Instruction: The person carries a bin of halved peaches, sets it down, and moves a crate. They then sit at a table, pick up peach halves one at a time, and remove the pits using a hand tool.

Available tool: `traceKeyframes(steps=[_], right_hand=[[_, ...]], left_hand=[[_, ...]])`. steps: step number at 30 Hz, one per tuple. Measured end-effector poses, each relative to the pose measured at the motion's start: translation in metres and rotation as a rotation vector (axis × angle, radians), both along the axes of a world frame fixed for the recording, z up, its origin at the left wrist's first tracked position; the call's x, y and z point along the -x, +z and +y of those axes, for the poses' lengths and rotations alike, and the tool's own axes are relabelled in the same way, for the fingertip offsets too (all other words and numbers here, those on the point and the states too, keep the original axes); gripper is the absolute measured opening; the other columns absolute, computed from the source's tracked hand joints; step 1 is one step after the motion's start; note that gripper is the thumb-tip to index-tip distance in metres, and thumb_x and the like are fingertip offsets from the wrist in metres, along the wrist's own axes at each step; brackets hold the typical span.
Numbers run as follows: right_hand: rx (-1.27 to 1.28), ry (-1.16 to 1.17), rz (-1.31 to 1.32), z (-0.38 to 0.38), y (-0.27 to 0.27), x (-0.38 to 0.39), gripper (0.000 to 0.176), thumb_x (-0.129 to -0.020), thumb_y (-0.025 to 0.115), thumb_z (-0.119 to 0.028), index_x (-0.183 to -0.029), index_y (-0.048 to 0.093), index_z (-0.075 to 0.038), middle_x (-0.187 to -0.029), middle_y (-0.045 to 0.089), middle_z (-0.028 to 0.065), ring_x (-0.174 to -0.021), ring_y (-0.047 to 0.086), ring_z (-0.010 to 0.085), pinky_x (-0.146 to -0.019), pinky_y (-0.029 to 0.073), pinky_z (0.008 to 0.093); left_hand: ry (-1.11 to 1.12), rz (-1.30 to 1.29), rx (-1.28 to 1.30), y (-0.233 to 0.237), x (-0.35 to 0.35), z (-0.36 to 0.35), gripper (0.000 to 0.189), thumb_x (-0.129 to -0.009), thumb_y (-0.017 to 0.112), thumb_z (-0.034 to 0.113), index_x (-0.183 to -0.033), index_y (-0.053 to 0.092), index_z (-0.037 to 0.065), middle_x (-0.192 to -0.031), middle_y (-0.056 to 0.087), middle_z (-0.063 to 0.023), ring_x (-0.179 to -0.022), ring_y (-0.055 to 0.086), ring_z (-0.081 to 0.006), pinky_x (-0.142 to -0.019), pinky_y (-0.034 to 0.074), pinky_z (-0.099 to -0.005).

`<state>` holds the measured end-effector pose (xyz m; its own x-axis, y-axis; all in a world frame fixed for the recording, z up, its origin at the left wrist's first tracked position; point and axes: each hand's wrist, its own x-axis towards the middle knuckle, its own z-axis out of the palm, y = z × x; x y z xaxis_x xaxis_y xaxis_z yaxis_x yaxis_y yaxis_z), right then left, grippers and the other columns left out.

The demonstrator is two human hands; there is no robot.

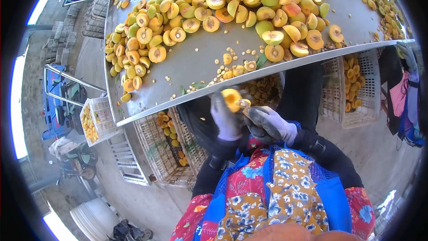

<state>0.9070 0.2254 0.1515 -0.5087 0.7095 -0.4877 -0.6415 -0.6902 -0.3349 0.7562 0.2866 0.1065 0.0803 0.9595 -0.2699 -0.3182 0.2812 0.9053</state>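
In front of my body, just below the metal table edge, my left hand (226, 115) is wrapped round a yellow peach half (231, 100), its cut face up. This hand is blurred. My right hand (266, 122) is closed beside it, in a grey-palmed glove. A small pale-tipped tool (244, 103) sticks out from its fingers and touches the fruit's edge; its handle is hidden. Above my hands, a heap of peach halves (214, 2) covers much of the metal table (187, 60), many with stones inside. Loose stones (228, 72) lie along the near edge.
White plastic crates with fruit stand under the table, on the left (157, 165) and right (332, 85). A container of darker fruit halves (263, 91) sits behind my hands. Another crate (94, 120) is at the table's left end. Someone's sleeve (398, 93) shows at right.
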Motion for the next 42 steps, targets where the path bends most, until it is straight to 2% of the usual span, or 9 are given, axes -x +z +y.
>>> traceKeyframes(steps=[2,5,8,12,17,23,27,33,42], right_hand=[[-0.055,0.005,-0.081,0.0,-0.002,-0.003,0.038,-0.098,0.058,-0.048,-0.094,0.055,-0.01,-0.057,0.04,-0.0025,-0.041,0.036,0.0065,-0.037,0.026,0.0217],[0.078,0.043,-0.039,0.005,-0.021,-0.013,0.034,-0.098,0.059,-0.045,-0.101,0.055,-0.012,-0.06,0.042,-0.0024,-0.044,0.038,0.0061,-0.038,0.028,0.021],[0.128,0.079,-0.056,0.008,-0.039,-0.018,0.031,-0.098,0.06,-0.041,-0.108,0.054,-0.013,-0.061,0.044,-0.0024,-0.044,0.039,0.0068,-0.038,0.029,0.021],[0.107,0.092,-0.142,0.005,-0.032,-0.032,0.032,-0.098,0.061,-0.039,-0.115,0.056,-0.012,-0.065,0.048,-0.0027,-0.046,0.042,0.0065,-0.039,0.031,0.0208],[-0.028,0.221,-0.561,-0.01,-0.042,-0.059,0.034,-0.101,0.052,-0.043,-0.104,0.06,-0.01,-0.07,0.055,-0.0007,-0.053,0.048,0.0076,-0.046,0.039,0.0236],[-0.453,-0.172,-1.2,-0.027,-0.022,-0.07,0.026,-0.102,0.051,-0.029,-0.103,0.056,-0.003,-0.071,0.058,0.0113,-0.056,0.059,0.0223,-0.055,0.048,0.035],[-0.689,-0.18,-1.435,-0.005,0.026,-0.068,0.017,-0.098,0.055,-0.015,-0.111,0.055,-0.004,-0.08,0.065,0.0194,-0.072,0.066,0.039,-0.064,0.052,0.044],[-0.995,0.204,-1.845,0.009,0.035,-0.05,0.03,-0.093,0.062,-0.026,-0.104,0.054,0.001,-0.076,0.066,0.0156,-0.06,0.065,0.0322,-0.052,0.05,0.041],[-1.033,0.374,-1.718,0.003,0.031,-0.038,0.034,-0.092,0.062,-0.024,-0.104,0.051,0.007,-0.066,0.062,0.0179,-0.058,0.063,0.0356,-0.051,0.049,0.0428]], left_hand=[[0.145,0.738,-0.313,-0.003,0.045,0.009,0.046,-0.103,0.047,0.039,-0.124,0.05,-0.003,-0.107,0.066,-0.0186,-0.095,0.068,-0.0285,-0.083,0.057,-0.0435],[0.364,0.936,-0.211,0.046,0.119,0.011,0.063,-0.097,0.057,0.039,-0.14,0.042,-0.004,-0.124,0.057,-0.026,-0.12,0.055,-0.0358,-0.102,0.043,-0.0507],[0.419,2.27,-0.315,0.063,0.131,0.023,0.05,-0.098,0.058,0.03,-0.132,0.047,-0.004,-0.129,0.055,-0.0289,-0.115,0.056,-0.0411,-0.099,0.043,-0.0467],[-0.144,1.372,-0.576,0.06,0.016,0.083,0.034,-0.095,0.06,0.027,-0.113,0.061,-0.003,-0.111,0.066,-0.0223,-0.106,0.062,-0.0378,-0.09,0.049,-0.0447],[-0.685,1.078,-0.304,0.014,-0.14,0.132,0.05,-0.089,0.066,0.044,-0.11,0.062,-0.001,-0.101,0.069,-0.0223,-0.098,0.065,-0.0376,-0.089,0.049,-0.0466],[-0.351,0.627,-0.596,0.017,-0.132,0.106,0.037,-0.08,0.074,0.016,-0.108,0.055,0.001,-0.092,0.064,-0.0154,-0.087,0.065,-0.0315,-0.082,0.052,-0.0388],[-0.531,-0.046,0.103,0.058,-0.077,0.079,0.035,-0.094,0.061,0.019,-0.123,0.052,0.003,-0.105,0.06,-0.0091,-0.081,0.062,-0.0105,-0.067,0.053,-0.0226],[-0.408,-0.199,0.502,0.056,-0.036,0.039,0.052,-0.102,0.048,0.049,-0.126,0.055,0.004,-0.104,0.065,-0.0062,-0.081,0.064,-0.012,-0.067,0.053,-0.0227],[-0.494,-0.028,0.115,0.037,-0.02,0.017,0.048,-0.106,0.042,0.043,-0.113,0.063,0.0,-0.101,0.066,-0.0068,-0.09,0.064,-0.0135,-0.082,0.052,-0.027]])
